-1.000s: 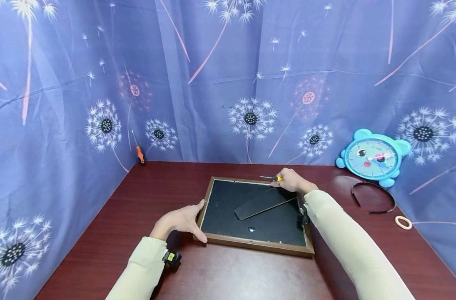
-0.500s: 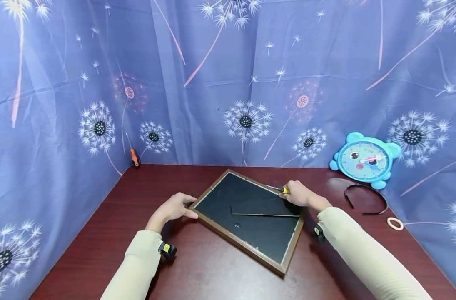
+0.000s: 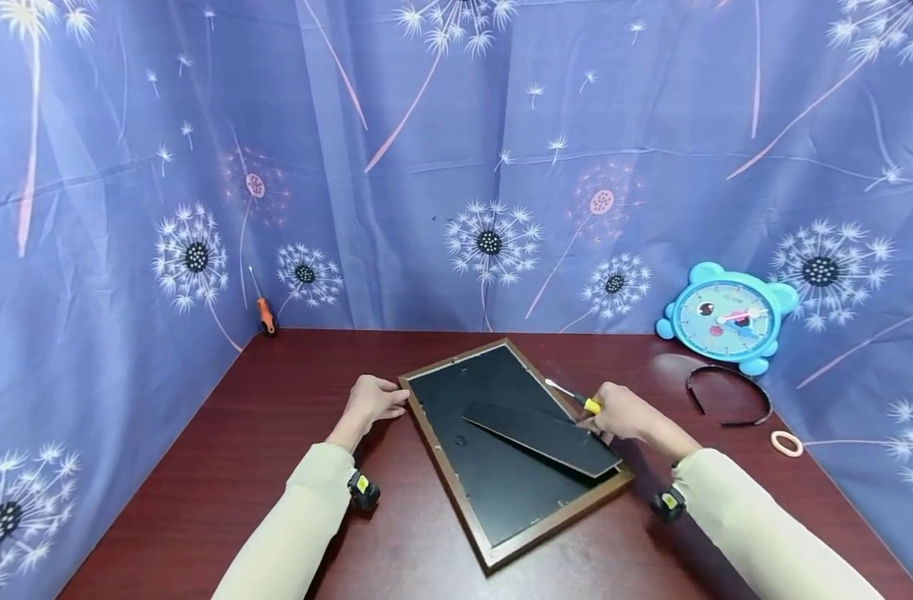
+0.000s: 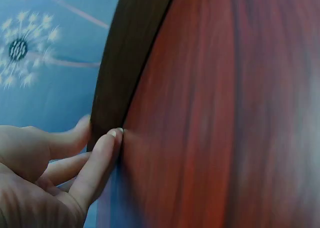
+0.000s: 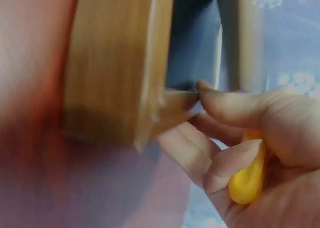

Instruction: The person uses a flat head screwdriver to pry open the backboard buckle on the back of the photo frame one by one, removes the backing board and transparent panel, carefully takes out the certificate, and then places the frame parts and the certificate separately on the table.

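A wooden picture frame (image 3: 486, 492) lies face down, turned diagonally, its black backing and angled support leg (image 3: 539, 429) showing. My left hand (image 3: 372, 402) pinches the frame's far left corner; in the left wrist view the thumb and fingertips sit on either side of the brown edge (image 4: 131, 58). My right hand (image 3: 623, 415) holds a yellow-handled screwdriver (image 3: 591, 406), its shaft pointing up and left over the frame. In the right wrist view the yellow handle (image 5: 248, 180) rests within the curled fingers while thumb and fingertips grip the frame's side near a corner (image 5: 115, 63).
An orange screwdriver (image 3: 266, 317) leans against the curtain at the back left. At the right are a blue toy clock (image 3: 729, 321), a dark headband (image 3: 764, 396) and a pale ring (image 3: 787, 443). Dandelion-patterned curtain (image 3: 418, 275) encloses the dark red table (image 3: 313, 354).
Both hands have turned the picture frame clockwise from nearly square to diagonal. The right hand has come nearer and slightly right with the screwdriver; the left hand has slid farther away.
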`<state>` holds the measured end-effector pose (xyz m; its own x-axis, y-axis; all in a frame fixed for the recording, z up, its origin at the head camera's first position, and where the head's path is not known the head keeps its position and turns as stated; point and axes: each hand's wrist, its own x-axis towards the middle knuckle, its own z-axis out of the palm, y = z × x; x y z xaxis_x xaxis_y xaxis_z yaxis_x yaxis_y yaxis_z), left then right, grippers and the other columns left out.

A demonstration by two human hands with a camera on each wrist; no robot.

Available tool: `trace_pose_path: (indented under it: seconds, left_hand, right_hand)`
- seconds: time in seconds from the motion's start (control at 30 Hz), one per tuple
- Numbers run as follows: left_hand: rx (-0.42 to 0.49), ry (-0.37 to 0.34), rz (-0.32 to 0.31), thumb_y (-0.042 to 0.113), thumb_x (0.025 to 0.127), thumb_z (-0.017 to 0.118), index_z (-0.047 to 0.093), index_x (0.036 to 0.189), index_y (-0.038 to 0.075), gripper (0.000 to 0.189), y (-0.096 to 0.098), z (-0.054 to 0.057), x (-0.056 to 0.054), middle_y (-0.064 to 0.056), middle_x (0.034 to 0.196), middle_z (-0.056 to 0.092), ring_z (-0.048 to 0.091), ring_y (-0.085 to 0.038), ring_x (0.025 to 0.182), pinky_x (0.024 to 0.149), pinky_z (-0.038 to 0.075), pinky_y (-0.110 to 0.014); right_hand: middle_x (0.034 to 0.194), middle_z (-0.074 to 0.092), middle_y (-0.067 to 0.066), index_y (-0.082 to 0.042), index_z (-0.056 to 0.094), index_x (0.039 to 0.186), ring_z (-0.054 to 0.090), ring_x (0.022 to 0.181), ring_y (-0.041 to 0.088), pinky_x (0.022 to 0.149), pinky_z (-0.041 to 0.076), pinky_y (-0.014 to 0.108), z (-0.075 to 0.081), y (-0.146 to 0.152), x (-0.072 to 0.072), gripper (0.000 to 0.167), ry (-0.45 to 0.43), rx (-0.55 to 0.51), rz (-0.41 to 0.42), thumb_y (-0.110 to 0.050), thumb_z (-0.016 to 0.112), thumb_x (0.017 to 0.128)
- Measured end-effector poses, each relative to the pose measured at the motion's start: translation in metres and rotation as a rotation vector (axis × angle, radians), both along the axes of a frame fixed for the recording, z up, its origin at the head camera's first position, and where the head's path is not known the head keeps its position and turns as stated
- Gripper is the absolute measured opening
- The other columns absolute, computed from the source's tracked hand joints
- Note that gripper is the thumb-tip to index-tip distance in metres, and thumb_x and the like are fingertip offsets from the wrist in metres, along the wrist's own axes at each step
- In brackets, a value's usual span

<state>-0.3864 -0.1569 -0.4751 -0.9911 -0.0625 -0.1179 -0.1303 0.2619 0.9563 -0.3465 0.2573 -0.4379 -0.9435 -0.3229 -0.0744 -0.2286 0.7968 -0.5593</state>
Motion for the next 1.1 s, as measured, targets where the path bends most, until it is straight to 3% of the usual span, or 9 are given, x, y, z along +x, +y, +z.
trace_pose_path:
  seconds: [0.13, 0.33, 0.4, 0.5, 0.67, 0.87, 1.1]
  left_hand:
    - [-0.020, 0.039, 0.019, -0.004, 0.091, 0.069, 0.067, 0.114, -0.017, 0.026, 0.020, 0.001, 0.000, -0.029, 0.101, 0.070, 0.074, -0.026, 0.072, 0.067, 0.060, -0.034]
    - [-0.117, 0.078, -0.035, -0.004, 0.087, 0.073, 0.064, 0.127, -0.009, 0.042, 0.033, 0.002, -0.001, -0.027, 0.126, 0.063, 0.069, -0.033, 0.103, 0.081, 0.058, -0.038]
    - [-0.083, 0.059, -0.043, -0.005, 0.088, 0.070, 0.062, 0.132, -0.007, 0.044, 0.033, 0.001, -0.004, -0.025, 0.131, 0.060, 0.067, -0.033, 0.108, 0.085, 0.056, -0.040]
    - [0.056, 0.013, -0.082, -0.010, 0.090, 0.064, 0.055, 0.138, -0.008, 0.049, 0.030, -0.003, -0.010, -0.028, 0.138, 0.054, 0.061, -0.036, 0.118, 0.094, 0.052, -0.045]
    - [0.215, -0.053, -0.254, -0.016, 0.093, 0.054, 0.037, 0.149, -0.010, 0.059, 0.024, -0.010, -0.016, -0.031, 0.151, 0.036, 0.036, -0.038, 0.140, 0.111, 0.034, -0.050]
    - [0.221, -0.057, -0.363, -0.016, 0.094, 0.050, 0.029, 0.152, -0.010, 0.063, 0.021, -0.010, -0.016, -0.030, 0.156, 0.027, 0.026, -0.040, 0.145, 0.113, 0.028, -0.052]
    - [0.217, -0.074, -0.379, -0.014, 0.095, 0.052, 0.029, 0.153, -0.008, 0.062, 0.017, -0.009, -0.013, -0.029, 0.156, 0.028, 0.030, -0.039, 0.143, 0.111, 0.031, -0.054]
  right_hand:
    - [0.056, 0.065, 0.007, -0.001, 0.065, 0.070, 0.067, 0.047, 0.023, 0.037, 0.038, 0.019, 0.000, -0.010, 0.019, 0.014, -0.126, -0.073, -0.042, 0.003, 0.074, 0.080]
    - [0.061, 0.068, 0.013, 0.004, 0.065, 0.077, 0.071, 0.055, 0.027, 0.039, 0.040, 0.018, -0.006, -0.027, 0.039, 0.017, -0.264, -0.241, -0.035, -0.004, 0.078, 0.085]
    - [0.062, 0.069, 0.013, 0.006, 0.065, 0.078, 0.071, 0.056, 0.027, 0.040, 0.041, 0.018, -0.007, -0.030, 0.043, 0.019, -0.260, -0.262, -0.040, -0.005, 0.079, 0.085]
    - [0.062, 0.069, 0.013, 0.006, 0.063, 0.078, 0.071, 0.055, 0.026, 0.040, 0.040, 0.018, -0.006, -0.032, 0.047, 0.021, -0.240, -0.272, -0.060, -0.005, 0.080, 0.083]
    - [0.063, 0.069, 0.012, 0.005, 0.060, 0.076, 0.071, 0.056, 0.027, 0.039, 0.040, 0.018, -0.005, -0.032, 0.055, 0.022, -0.249, -0.281, -0.071, -0.002, 0.081, 0.082]
    - [0.066, 0.069, 0.012, 0.006, 0.063, 0.079, 0.071, 0.057, 0.028, 0.039, 0.039, 0.018, -0.003, -0.035, 0.059, 0.019, -0.247, -0.270, -0.106, -0.001, 0.081, 0.082]
    - [0.066, 0.070, 0.012, 0.007, 0.063, 0.080, 0.072, 0.059, 0.028, 0.040, 0.039, 0.018, -0.001, -0.034, 0.058, 0.021, -0.263, -0.252, -0.099, -0.003, 0.082, 0.081]
